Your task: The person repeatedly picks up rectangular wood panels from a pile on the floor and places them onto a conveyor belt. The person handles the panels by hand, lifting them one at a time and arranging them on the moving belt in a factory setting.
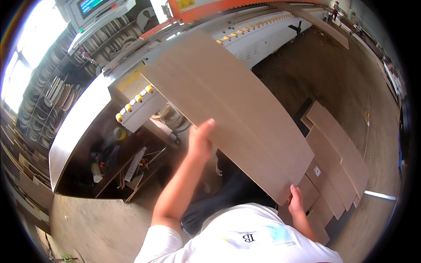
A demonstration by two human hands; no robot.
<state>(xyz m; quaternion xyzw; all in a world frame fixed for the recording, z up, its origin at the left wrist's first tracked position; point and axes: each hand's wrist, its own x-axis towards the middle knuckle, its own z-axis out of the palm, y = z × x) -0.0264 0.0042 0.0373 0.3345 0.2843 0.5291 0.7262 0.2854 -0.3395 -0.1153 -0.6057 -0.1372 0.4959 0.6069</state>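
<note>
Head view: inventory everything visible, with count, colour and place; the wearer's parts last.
held panel: one, brown, in both hands
stacked panels: several, brown, right
machine: one, white and orange, top
near rollers: four, yellow, centre-left
screen: one, blue-green, upper left
coils: many, mostly pale, left
open compartment: one, dark, left
boards: several, brown, far left
distant person: one, colours unclear, upper right
shirt: one, white, bottom
trousers: one pair, dark, bottom
left hand: one, bare, panel's left edge
right hand: one, bare, panel's near corner
</note>
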